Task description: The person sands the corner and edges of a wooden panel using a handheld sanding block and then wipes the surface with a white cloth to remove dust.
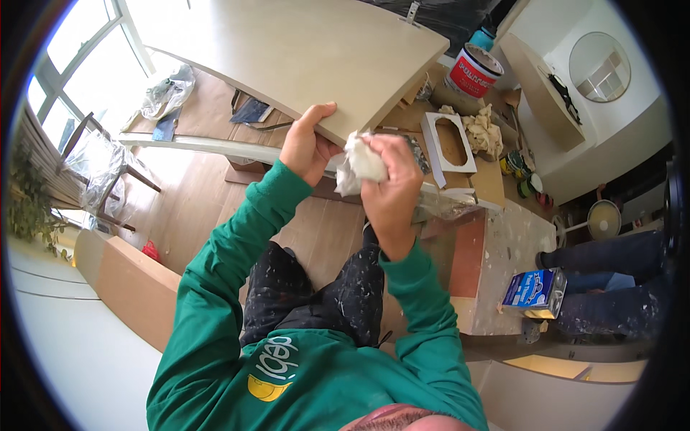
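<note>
A large beige panel (302, 61), like a cabinet door with a metal hinge at its far edge, lies raised above a paper-covered table. My left hand (306, 149) grips its near corner, thumb on the top face and fingers underneath, partly hidden. Just right of that corner, my right hand (395, 179) is closed round a crumpled white rag (365, 159). The rag is against or very close to the panel's edge; exact contact is hard to make out.
A red and white paint can (471, 75), a white frame (433, 147) and a crumpled cream cloth (484, 133) sit on the right. Lower right, a blue rectangular tin (533, 291) stands near another person's paint-spotted leg (611, 312). A plastic-draped chair (104, 172) stands left.
</note>
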Demonstrator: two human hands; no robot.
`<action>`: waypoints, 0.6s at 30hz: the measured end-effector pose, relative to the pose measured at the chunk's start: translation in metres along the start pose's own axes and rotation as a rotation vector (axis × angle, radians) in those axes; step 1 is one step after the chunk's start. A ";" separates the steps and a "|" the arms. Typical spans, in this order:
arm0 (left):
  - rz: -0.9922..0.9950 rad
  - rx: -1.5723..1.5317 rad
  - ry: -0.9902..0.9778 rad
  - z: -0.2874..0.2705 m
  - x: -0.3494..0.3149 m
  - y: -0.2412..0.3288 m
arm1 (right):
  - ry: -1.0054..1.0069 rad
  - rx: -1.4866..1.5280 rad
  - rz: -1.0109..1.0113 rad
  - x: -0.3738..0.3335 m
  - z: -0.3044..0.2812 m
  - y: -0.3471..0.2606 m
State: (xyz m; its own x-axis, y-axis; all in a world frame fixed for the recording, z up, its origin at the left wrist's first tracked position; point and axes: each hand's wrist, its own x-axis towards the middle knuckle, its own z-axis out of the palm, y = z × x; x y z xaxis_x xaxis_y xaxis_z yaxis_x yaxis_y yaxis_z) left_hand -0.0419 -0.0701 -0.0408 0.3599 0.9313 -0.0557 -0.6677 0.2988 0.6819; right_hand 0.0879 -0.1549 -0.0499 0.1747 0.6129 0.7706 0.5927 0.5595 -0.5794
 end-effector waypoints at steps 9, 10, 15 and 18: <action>-0.124 -0.030 -0.072 -0.010 0.007 0.006 | -0.370 0.177 0.004 -0.031 -0.001 -0.031; -0.089 0.001 -0.101 -0.019 0.010 0.008 | -0.341 0.171 0.023 -0.037 0.001 -0.043; -0.033 0.056 -0.059 -0.011 0.006 0.007 | 0.058 0.435 0.593 -0.056 -0.035 -0.013; -0.029 0.044 -0.053 -0.013 0.006 0.008 | 0.215 0.520 0.605 -0.047 -0.045 0.006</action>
State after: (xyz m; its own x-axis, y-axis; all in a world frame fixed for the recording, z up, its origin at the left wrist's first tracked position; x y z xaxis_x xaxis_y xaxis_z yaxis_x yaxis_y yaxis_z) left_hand -0.0531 -0.0594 -0.0453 0.4133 0.9098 -0.0379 -0.6275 0.3147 0.7122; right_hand 0.1183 -0.2056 -0.0774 0.5248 0.8004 0.2896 -0.0828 0.3866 -0.9185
